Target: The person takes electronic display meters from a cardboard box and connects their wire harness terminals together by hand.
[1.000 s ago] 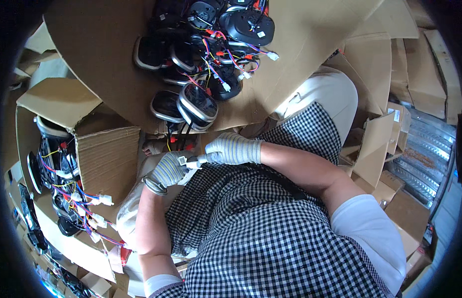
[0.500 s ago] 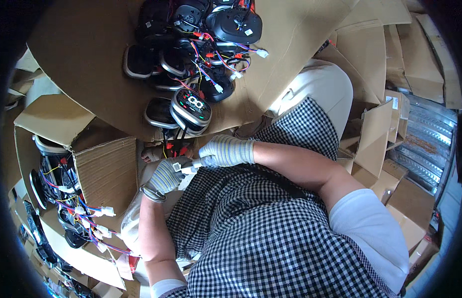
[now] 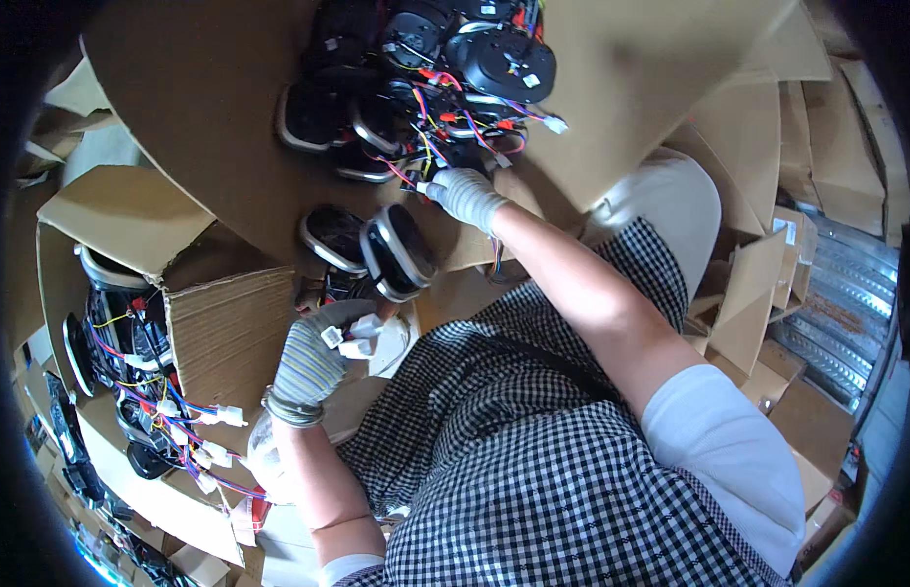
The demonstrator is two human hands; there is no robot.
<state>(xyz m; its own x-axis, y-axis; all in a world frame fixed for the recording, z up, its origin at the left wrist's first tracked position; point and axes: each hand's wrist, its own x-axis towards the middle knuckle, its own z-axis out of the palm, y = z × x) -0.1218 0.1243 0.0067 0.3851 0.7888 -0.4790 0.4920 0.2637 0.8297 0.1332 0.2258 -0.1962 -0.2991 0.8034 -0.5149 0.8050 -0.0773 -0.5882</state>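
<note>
The big brown cardboard sheet (image 3: 210, 108) that serves as your surface carries a heap of round black motor-like units with metal rims and bundles of red, blue and yellow wires (image 3: 425, 88). Two more of these black discs (image 3: 396, 249) lie just below the heap at the sheet's near edge. To your left stands an open brown cardboard box (image 3: 220, 333) holding more of the same units with white plugs trailing out.

Your right hand (image 3: 466, 196), in a pale knit glove, is stretched to the lower edge of the heap, fingers pinched together on a wire end there. Your left hand (image 3: 313, 357), in a striped knit glove, is curled shut around small white plastic connectors (image 3: 352, 342) held over your checked lap.

Judging by the metal rims, the discs are likely heavy and stiff, so grip them by the rim, not by the leads. The wires are thin and limp and will snag on their neighbours; hold them at the white plug housings, which look hard and safe to pinch.
</note>
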